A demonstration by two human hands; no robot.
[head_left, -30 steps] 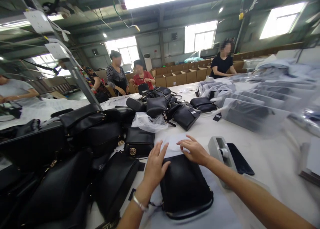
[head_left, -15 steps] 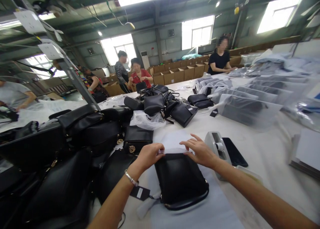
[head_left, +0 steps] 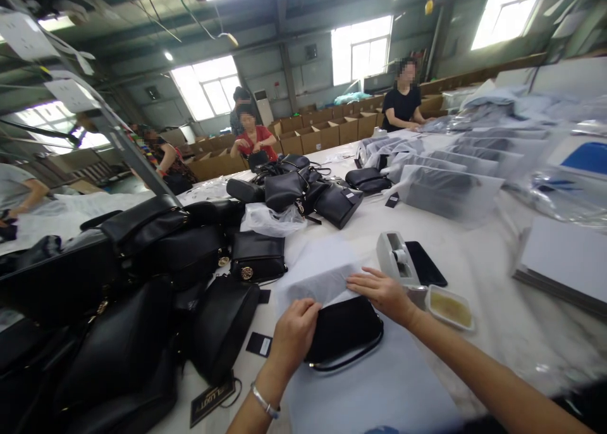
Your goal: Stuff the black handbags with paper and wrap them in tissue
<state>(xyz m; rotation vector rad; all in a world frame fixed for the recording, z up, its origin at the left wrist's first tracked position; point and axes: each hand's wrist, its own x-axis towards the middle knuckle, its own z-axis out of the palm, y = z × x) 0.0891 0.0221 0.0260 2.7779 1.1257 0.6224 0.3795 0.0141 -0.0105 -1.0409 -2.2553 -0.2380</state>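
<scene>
I have the left hand [head_left: 293, 329] low in the centre of the frame, its fingers curled narrow and gripping the edge of the white sheet [head_left: 322, 282]. The right hand [head_left: 386, 295], right of centre, is more open, its fingers stretched out and nearly together, laid flat on the same sheet.

Between the hands, I see the black bag [head_left: 346, 329] lying on the sheet, its far part covered by the fold and its near part bare, with a thin strap [head_left: 351, 358] curving along the near edge. A silvery bracelet [head_left: 264, 401] circles the left wrist.

Just beyond the right hand, I can make out a tape dispenser [head_left: 396, 257] with a dark phone [head_left: 425, 263] beside it; a shallow tray [head_left: 449, 307] with something yellowish inside is near the right forearm. All of this is on the pale counter [head_left: 502, 352].

More black bags [head_left: 118, 345] crowd the left of the frame, while translucent-wrapped bags [head_left: 446, 193] stand in a row at upper right. A person in black [head_left: 402, 108] is behind the counter near the upper right.
</scene>
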